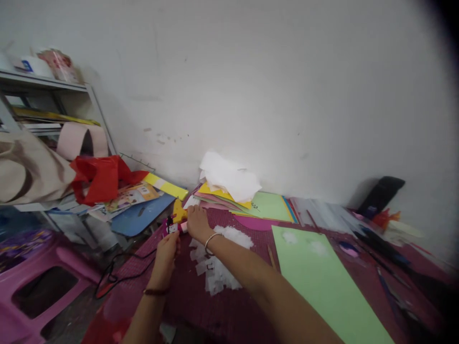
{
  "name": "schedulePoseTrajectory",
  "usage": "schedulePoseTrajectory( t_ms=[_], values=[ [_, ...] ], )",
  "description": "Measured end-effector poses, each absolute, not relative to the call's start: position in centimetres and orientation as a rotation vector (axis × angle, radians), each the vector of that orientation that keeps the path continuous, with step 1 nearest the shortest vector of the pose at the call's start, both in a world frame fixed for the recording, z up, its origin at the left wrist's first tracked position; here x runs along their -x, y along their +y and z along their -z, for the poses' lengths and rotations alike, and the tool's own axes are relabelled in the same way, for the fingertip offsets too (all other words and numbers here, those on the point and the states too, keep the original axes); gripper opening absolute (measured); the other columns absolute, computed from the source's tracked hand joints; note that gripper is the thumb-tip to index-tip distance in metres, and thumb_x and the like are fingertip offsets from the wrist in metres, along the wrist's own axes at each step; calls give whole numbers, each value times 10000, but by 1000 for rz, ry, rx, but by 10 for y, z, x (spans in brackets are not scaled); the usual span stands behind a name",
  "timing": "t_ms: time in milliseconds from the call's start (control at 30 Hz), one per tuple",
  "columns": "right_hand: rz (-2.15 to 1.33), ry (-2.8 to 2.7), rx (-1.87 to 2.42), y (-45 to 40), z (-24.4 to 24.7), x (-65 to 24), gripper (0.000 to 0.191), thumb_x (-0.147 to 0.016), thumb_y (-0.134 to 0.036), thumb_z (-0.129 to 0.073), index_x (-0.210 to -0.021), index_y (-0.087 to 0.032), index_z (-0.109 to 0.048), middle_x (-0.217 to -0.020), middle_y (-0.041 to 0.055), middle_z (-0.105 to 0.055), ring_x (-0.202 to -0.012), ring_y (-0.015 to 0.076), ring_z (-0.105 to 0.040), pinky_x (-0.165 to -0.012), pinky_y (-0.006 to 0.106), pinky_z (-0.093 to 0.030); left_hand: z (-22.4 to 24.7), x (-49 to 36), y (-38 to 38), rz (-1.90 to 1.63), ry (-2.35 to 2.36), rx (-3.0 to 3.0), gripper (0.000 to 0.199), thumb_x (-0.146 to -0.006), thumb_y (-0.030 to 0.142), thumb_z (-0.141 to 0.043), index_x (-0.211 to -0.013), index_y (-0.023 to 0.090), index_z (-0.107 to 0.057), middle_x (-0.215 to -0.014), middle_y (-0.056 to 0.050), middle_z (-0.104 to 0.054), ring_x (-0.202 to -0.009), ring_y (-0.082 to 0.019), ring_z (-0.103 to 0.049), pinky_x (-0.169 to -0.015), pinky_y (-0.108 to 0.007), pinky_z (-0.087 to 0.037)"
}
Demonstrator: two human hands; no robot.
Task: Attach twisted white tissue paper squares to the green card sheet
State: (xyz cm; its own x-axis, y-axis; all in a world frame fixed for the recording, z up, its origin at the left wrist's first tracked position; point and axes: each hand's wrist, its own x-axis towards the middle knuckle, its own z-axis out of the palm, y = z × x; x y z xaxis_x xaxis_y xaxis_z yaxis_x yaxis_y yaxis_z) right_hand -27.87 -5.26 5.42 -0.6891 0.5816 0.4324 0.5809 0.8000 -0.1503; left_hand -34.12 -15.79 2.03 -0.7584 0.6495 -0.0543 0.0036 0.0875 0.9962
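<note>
At the table's far left edge, my right hand (197, 220) is closed beside a yellow tool (178, 212), which looks like a glue gun with a black cord. My left hand (168, 247) is closed just in front of it, by a small purple and white item (172, 227). What either hand pinches is too small and blurred to name. Under my right forearm lies a heap of white translucent pieces (224, 267). A light green sheet (322, 282) with two white fluffy patches is to the right, and a brown pencil-like stick (271, 258) lies beside it.
Coloured papers topped by crumpled white sheets (229, 177) lie against the wall. Plastic sleeves (322, 215), a black case (382, 196) and dark tools are at the right. A pink stool (43, 310), red bag (98, 177) and shelf (43, 81) stand left. The black cord hangs over the left edge.
</note>
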Motion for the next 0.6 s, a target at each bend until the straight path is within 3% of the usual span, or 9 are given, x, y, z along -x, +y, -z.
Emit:
schedulePoseTrajectory(
  t_ms=[133,233,333,433,500,600],
  values=[
    [-471,-2225,788,-56,-77,258,350,-819,-179,-539,-1165,-140,-513,-1054,121,-639,-962,240,-587,-850,385,-457,-66,288,-186,-1778,1682,-1101,347,-854,419,-352,-586,207,-412,-514,23,-433,-452,-113,-413,-445,-233,-349],
    [-976,-1922,786,-62,-100,218,256,-787,-184,-558,-1042,-184,-590,-867,45,-653,-777,186,-600,-746,337,-483,-88,245,-207,-1726,1666,-1534,288,-895,387,-409,-745,194,-560,-629,-2,-551,-595,-141,-524,-561,-249,-421],
    [-1260,-1687,718,-76,-125,146,185,-809,-298,-579,-959,-192,-606,-740,-1,-604,-611,125,-548,-604,271,-477,-87,215,-204,-1695,1882,-2092,176,-856,340,-542,-914,185,-603,-836,-53,-652,-790,-189,-609,-723,-301,-475],
    [-1514,-1417,604,-96,-143,54,273,-747,-356,-676,-954,-191,-608,-625,-39,-548,-532,98,-509,-532,236,-443,-68,195,-181,-1386,2025,-2507,397,-792,311,-625,-1160,173,-573,-1126,-122,-656,-1044,-271,-600,-919,-405,-448],
    [-1522,-1348,607,-107,-146,-5,257,-752,-323,-686,-959,-193,-609,-655,-27,-572,-552,97,-529,-545,237,-448,-52,189,-169,-1085,2017,-2663,390,-806,238,-580,-1193,187,-575,-1120,-105,-676,-1015,-260,-620,-950,-418,-432],
    [-1424,-1222,655,-113,-136,-76,237,-733,-259,-718,-934,-221,-598,-871,8,-631,-635,95,-551,-536,227,-443,-30,198,-168,-771,2177,-2547,298,-827,151,-469,-1066,179,-644,-920,-80,-709,-844,-239,-640,-837,-393,-468]
  ],
)
